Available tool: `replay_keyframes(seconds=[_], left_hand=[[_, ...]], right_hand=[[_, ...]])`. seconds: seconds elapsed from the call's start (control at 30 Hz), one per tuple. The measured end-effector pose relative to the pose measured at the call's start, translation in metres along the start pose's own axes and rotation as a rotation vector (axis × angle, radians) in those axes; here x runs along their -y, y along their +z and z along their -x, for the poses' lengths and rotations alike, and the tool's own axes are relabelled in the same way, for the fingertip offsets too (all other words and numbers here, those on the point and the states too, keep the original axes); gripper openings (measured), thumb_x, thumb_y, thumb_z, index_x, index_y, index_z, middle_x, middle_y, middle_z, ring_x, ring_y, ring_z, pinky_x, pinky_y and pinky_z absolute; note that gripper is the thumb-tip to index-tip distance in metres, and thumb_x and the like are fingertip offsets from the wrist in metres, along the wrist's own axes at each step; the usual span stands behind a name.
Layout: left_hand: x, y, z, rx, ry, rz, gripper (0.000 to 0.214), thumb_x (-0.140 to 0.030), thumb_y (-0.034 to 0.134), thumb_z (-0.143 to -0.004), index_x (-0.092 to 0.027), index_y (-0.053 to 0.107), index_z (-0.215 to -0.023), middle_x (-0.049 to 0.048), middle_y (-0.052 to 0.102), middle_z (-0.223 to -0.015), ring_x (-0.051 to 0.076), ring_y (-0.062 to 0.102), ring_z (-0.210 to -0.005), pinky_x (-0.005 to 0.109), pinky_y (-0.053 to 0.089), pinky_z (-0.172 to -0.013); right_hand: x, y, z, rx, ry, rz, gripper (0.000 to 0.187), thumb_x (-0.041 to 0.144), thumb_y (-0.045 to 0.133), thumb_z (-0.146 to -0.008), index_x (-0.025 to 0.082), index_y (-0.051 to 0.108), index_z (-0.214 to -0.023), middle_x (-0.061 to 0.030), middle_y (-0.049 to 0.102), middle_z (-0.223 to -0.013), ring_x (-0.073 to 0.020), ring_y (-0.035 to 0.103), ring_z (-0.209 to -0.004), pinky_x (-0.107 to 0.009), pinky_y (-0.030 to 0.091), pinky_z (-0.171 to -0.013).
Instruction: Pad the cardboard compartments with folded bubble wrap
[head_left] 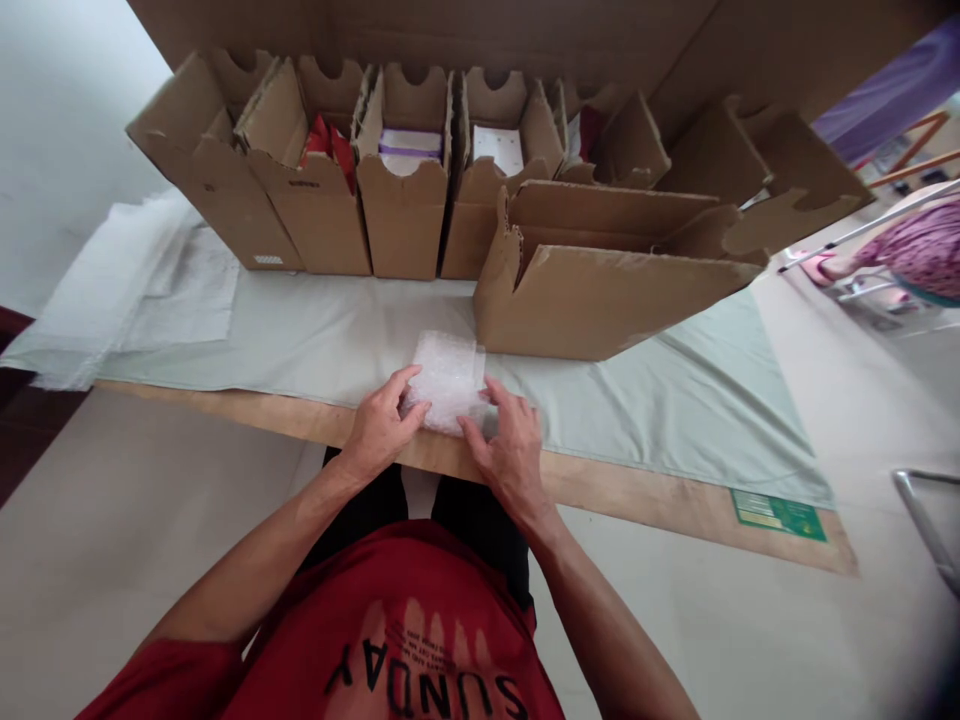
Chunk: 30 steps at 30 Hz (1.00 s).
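Note:
A small piece of folded bubble wrap (pixel 448 380) lies on the pale green cloth at the table's front edge. On its left side my left hand (pixel 384 422) grips the edge between thumb and fingers. My right hand (pixel 511 440) holds the opposite side, thumb near the front corner and fingers along the right edge. Whether anything is wrapped inside cannot be made out through the cloudy plastic. Just beyond my right hand stands an open cardboard box (pixel 600 305), set lengthwise.
A row of open cardboard bins (pixel 405 225) lines the back, some holding red or white packets. More bubble wrap sheets (pixel 127 280) lie at the left. The green cloth (pixel 315 330) covers a wooden table (pixel 637 490). Part of another person (pixel 915 245) shows at the far right.

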<state>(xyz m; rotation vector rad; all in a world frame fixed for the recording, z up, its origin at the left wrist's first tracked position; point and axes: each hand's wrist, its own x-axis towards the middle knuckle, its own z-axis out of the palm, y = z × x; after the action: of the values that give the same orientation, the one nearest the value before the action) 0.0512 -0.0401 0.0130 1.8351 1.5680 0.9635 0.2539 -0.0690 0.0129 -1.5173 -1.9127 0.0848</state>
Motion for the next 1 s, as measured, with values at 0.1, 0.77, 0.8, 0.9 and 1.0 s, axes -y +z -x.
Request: replay_keyframes(seconds=[0.1,0.77,0.8,0.9,1.0], left_hand=[[0.005,0.004,-0.007,0.002,0.002,0.014,0.053,-0.024,0.065,-0.084,-0.018,0.060,-0.136,0.0050,0.072,-0.101,0.016,0.065,-0.081,0.031,0.056,-0.080],[-0.024,0.003,0.034,0.072,-0.407,0.967,0.062,-0.049,0.072,-0.084,-0.019,0.057,-0.135,0.0123,0.073,-0.122,0.027,0.071,-0.110,0.040,0.060,-0.092],[-0.025,0.004,0.034,0.043,-0.414,0.939,0.061,-0.048,0.073,-0.083,-0.019,0.057,-0.135,0.0112,0.073,-0.120,0.025,0.071,-0.107,0.037,0.060,-0.089],[-0.035,0.000,0.032,0.057,-0.351,0.745,0.051,-0.038,0.072,-0.085,-0.019,0.060,-0.131,0.0087,0.074,-0.115,0.022,0.071,-0.102,0.032,0.059,-0.087],[-0.053,-0.006,0.028,0.168,-0.137,0.518,0.043,-0.020,0.066,-0.084,-0.021,0.064,-0.127,0.0073,0.073,-0.120,0.022,0.070,-0.107,0.033,0.057,-0.095]], right_hand=[[0.008,-0.010,0.003,0.015,-0.177,0.050,0.042,0.032,0.060,-0.097,0.020,0.056,-0.137,-0.0163,0.065,-0.134,-0.0320,0.060,-0.121,-0.047,0.045,-0.098],[0.032,-0.019,-0.011,0.475,0.313,-0.897,0.034,0.047,0.049,-0.102,0.019,0.066,-0.112,-0.0050,0.071,-0.092,-0.0187,0.066,-0.077,-0.030,0.055,-0.067],[0.030,-0.022,-0.011,0.431,0.307,-0.829,0.033,0.048,0.052,-0.100,0.019,0.066,-0.111,-0.0060,0.072,-0.095,-0.0198,0.067,-0.081,-0.032,0.056,-0.071],[0.018,-0.041,-0.018,0.283,0.209,-0.593,0.041,0.051,0.065,-0.092,0.022,0.065,-0.121,-0.0108,0.069,-0.120,-0.0255,0.067,-0.104,-0.042,0.056,-0.092],[0.008,-0.069,-0.028,0.408,0.091,-0.567,0.066,0.059,0.069,-0.089,0.026,0.053,-0.144,-0.0122,0.064,-0.136,-0.0269,0.067,-0.113,-0.044,0.056,-0.097]])
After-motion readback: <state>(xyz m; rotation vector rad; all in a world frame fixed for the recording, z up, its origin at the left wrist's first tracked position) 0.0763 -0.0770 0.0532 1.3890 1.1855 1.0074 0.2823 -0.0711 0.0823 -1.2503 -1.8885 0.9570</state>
